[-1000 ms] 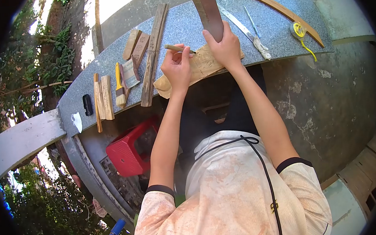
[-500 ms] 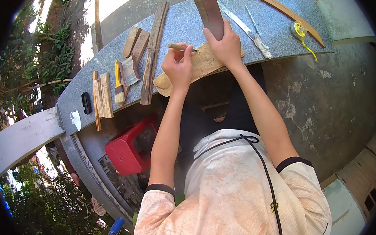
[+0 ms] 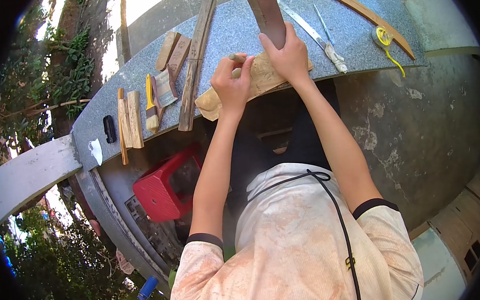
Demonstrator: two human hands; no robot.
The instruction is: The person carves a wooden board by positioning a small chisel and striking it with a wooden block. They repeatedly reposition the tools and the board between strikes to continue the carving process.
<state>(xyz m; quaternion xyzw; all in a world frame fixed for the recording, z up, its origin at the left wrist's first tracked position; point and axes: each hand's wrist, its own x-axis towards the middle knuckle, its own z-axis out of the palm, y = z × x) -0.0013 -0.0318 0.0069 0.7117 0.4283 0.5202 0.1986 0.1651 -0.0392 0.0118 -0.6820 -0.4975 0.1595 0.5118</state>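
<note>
My left hand (image 3: 233,85) is closed in a pinch round a short, thin wooden stick (image 3: 238,57), its lower end hidden by my fingers. Under that hand lies a long tan slab (image 3: 264,76) with an uneven, marked surface, along the near edge of the stone table. My right hand (image 3: 287,56) grips the lower end of a flat reddish-brown board (image 3: 265,12), the thumb across its face. This board points away from me and tilts slightly left. The right hand sits over the right part of the tan slab.
The speckled stone table (image 3: 235,26) holds dark wooden strips (image 3: 196,64), a yellow-handled brush (image 3: 151,106), light wood pieces (image 3: 134,121), a long blade (image 3: 304,25) with a wrapped handle, a curved wooden strip (image 3: 363,13) and a tape measure (image 3: 382,35). A red stool (image 3: 157,196) stands below left.
My left hand has shifted slightly right and turned, so the stick points more toward the camera and its dark tip is now hidden. The right hand and board have barely moved.
</note>
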